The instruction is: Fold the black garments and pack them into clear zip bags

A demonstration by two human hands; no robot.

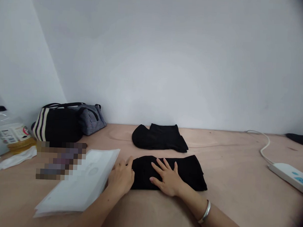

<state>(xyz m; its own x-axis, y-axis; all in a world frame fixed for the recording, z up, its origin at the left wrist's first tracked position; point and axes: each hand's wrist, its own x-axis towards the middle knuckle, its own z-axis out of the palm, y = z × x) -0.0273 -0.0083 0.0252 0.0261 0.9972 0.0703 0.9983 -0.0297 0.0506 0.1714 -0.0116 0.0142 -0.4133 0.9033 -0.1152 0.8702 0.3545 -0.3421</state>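
The folded black cloth (190, 172) lies flat right under my hands, its long side running from my left fingers out past my right hand. My right hand (166, 177) is spread wide, palm down on the middle of the cloth, fingers apart and gripping nothing. My left hand (121, 175) rests at the cloth's left end, fingers slightly bent; its underside is hidden, so I cannot tell whether it pinches the edge. On my right wrist I wear a silver bangle (205, 212).

Just beyond my hands lies a second black cloth (162, 138), also folded, with a rounded left end, apart from the first. Directly left of my left hand is a stack of white sheets (85, 181), set at a slant on the pinkish wooden surface (233, 204). Farther out on that side are a black bag with white stripes (64, 126), a finely striped bag (94, 119) against it, a white tissue (19, 159) and a bottle (13, 134) of yellow liquid. Well to the right of my right hand sits a white power strip (289, 175), its cable (264, 148) curving away toward the wall (184, 61).
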